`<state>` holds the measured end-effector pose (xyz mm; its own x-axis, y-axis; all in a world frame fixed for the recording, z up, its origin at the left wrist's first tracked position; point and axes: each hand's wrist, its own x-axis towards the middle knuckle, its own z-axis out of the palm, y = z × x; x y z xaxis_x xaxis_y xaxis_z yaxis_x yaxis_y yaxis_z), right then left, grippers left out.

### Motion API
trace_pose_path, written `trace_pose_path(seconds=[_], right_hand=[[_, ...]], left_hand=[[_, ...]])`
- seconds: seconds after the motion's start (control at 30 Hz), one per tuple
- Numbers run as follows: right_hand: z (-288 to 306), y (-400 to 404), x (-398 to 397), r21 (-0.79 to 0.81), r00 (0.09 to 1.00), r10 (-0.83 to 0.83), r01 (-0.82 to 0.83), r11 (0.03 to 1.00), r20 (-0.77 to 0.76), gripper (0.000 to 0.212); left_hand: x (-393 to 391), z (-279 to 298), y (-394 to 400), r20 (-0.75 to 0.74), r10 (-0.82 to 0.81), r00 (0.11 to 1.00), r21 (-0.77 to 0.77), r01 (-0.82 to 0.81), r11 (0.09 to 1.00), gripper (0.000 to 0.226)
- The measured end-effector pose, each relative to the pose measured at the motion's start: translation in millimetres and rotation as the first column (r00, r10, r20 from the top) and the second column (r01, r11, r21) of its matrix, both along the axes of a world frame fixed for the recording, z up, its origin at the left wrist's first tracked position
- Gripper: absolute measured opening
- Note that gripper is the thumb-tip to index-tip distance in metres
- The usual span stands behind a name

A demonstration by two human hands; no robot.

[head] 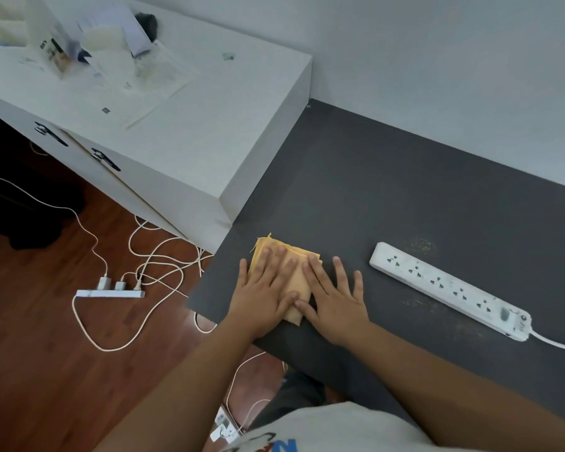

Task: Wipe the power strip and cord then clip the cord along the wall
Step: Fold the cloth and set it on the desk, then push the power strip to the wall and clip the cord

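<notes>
A dusty white power strip (450,290) lies diagonally on the dark grey table (388,190), right of my hands. Its white cord (558,345) runs off the frame's right edge. A folded yellow cloth (291,256) lies flat near the table's left front corner. My left hand (263,295) rests flat on the cloth's left part, fingers spread. My right hand (335,296) lies flat beside it, thumb and first fingers on the cloth's right part, the other fingers on the table. Neither hand grips anything. Fine dust speckles the table around the strip.
A white cabinet (177,132) with papers and clutter stands at the left, against the table. On the wooden floor (46,370) lies a second power strip (110,292) with chargers plugged in and tangled white cables (163,256). The white wall (437,76) runs behind the table.
</notes>
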<state>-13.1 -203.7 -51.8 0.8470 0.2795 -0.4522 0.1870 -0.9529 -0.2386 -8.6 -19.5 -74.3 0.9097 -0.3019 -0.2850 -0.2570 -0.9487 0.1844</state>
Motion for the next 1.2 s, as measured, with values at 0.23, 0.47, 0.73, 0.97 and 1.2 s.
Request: trace_pose_path(seconds=[0.23, 0.47, 0.73, 0.97, 1.2], right_hand=[[17, -24, -8, 0.073, 1.000, -0.022, 0.022, 0.997, -0.004, 0.061], [29, -75, -29, 0.052, 0.973, -0.231, 0.230, 0.972, 0.012, 0.061], [36, -150, -52, -0.006, 0.861, -0.498, 0.501, 0.865, 0.103, 0.061], [34, -240, -74, -0.129, 0.775, -0.613, 0.631, 0.765, 0.154, 0.061], [31, -299, -81, -0.196, 0.774, -0.610, 0.633, 0.749, 0.169, 0.063]], left_hand=[[7, 16, -5, -0.023, -0.002, 1.000, -0.080, 0.000, 0.997, 0.067], [23, 35, -54, 0.001, -0.177, 0.984, -0.175, 0.174, 0.969, 0.057], [37, 37, -135, 0.063, -0.387, 0.920, -0.190, 0.392, 0.900, 0.054], [47, 40, -193, 0.070, -0.424, 0.903, -0.123, 0.429, 0.895, 0.058], [60, 41, -225, 0.020, -0.409, 0.912, -0.041, 0.410, 0.911, 0.064]])
